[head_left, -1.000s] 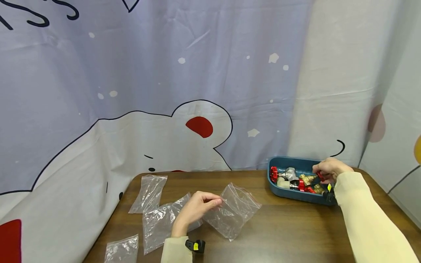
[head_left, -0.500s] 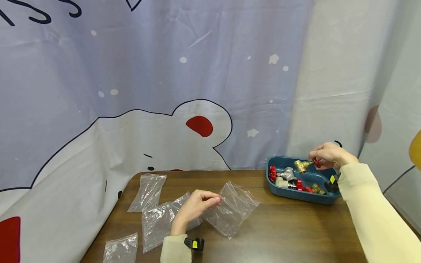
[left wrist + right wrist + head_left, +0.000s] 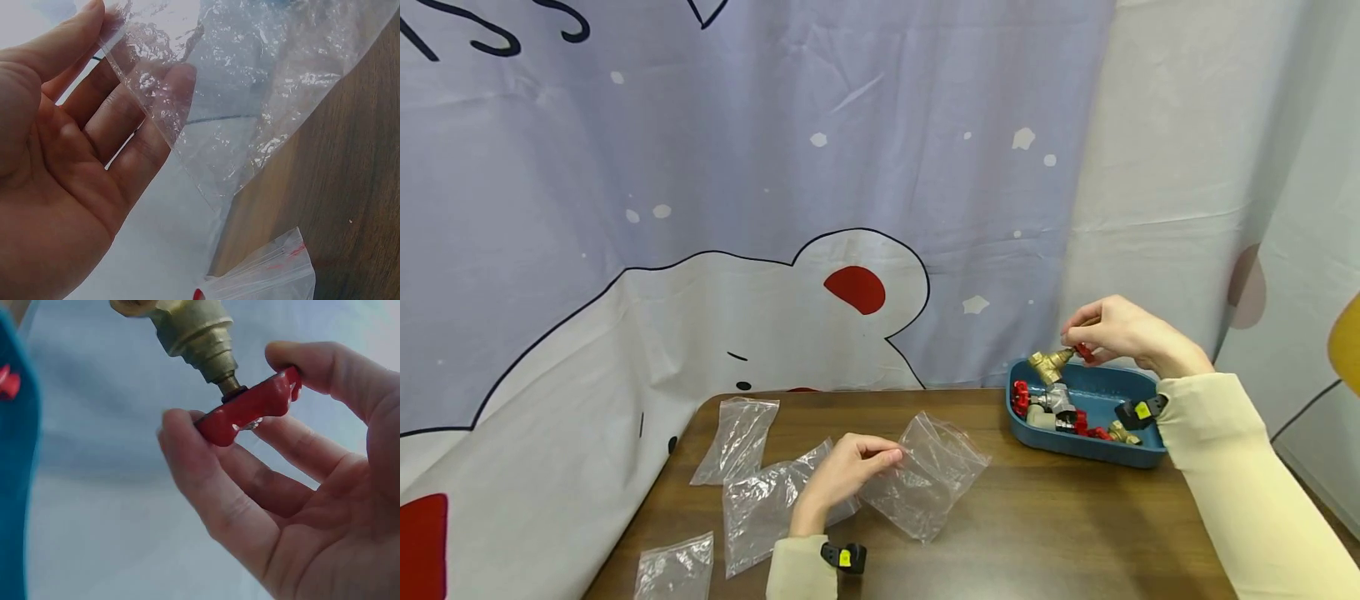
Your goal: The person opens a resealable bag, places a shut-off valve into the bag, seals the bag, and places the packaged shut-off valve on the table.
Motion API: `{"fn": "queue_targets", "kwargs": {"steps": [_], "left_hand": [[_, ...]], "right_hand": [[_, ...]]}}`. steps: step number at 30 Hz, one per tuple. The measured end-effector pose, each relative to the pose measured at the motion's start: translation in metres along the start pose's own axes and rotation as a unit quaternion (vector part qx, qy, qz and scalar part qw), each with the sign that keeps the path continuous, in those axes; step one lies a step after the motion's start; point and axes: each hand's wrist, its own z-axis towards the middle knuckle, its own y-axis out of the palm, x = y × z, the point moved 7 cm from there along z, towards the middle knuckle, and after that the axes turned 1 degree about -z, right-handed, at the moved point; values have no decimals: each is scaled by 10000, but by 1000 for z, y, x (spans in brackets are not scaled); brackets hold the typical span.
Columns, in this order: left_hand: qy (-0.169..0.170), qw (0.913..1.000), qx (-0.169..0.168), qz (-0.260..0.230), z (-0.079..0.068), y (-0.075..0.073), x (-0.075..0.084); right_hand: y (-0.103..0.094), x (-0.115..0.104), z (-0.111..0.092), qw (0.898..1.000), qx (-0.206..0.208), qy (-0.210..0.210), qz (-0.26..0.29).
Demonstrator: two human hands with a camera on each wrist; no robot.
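Above the blue bin (image 3: pixel 1082 454), my right hand (image 3: pixel 1123 337) holds a brass gate valve (image 3: pixel 1051 364) by its red handwheel (image 3: pixel 250 411). In the right wrist view the thumb and fingers grip the wheel's rim, and the brass body (image 3: pixel 194 331) points up and left. My left hand (image 3: pixel 846 475) pinches the edge of a clear zip bag (image 3: pixel 928 483) between thumb and index finger. The left wrist view shows that bag's film (image 3: pixel 231 81) in front of the other fingers, which are spread behind it.
Several valves and fittings lie in the bin, among them a silver valve (image 3: pixel 1060 398), a red handle (image 3: pixel 1021 398) and a brass piece (image 3: pixel 1122 432). More clear bags, a far one (image 3: pixel 737 437), a middle one (image 3: pixel 767 508) and a near one (image 3: pixel 676 567), lie on the wooden table (image 3: pixel 1037 533).
My right hand has lifted the brass gate valve up out of the bin and moved it left, over the bin's far edge. The left hand and its bag stay nearly still.
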Motion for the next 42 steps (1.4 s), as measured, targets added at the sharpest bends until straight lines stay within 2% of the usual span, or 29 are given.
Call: {"fn": "queue_targets", "kwargs": {"steps": [6, 11, 14, 17, 24, 33, 37, 40, 42], "left_hand": [[-14, 10000, 7, 37, 1, 5, 3], [12, 10000, -45, 10, -1, 9, 23], [17, 10000, -57, -9, -4, 10, 34], [35, 9999, -45, -86, -4, 9, 38], [155, 9992, -71, -375, -3, 9, 36], [79, 9983, -98, -566, -3, 11, 37], [93, 9979, -157, -620, -2, 13, 37], [96, 9982, -145, -579, 1, 16, 27], [93, 9986, -89, -516, 4, 17, 19]], "right_hand": [[26, -33, -11, 9993, -39, -342, -118], [51, -54, -21, 9965, -58, -765, -346], [65, -61, -26, 9934, 84, -970, -598], [77, -66, -30, 9886, 383, -1158, -879], [102, -72, -35, 9772, 957, -1451, -1223], [128, -66, -36, 9748, 1107, -1601, -1087], [140, -65, -36, 9699, 1220, -1769, -1143], [147, -63, -35, 9659, 1299, -1862, -1241], [150, -60, -35, 9671, 1271, -1860, -1179]]}}
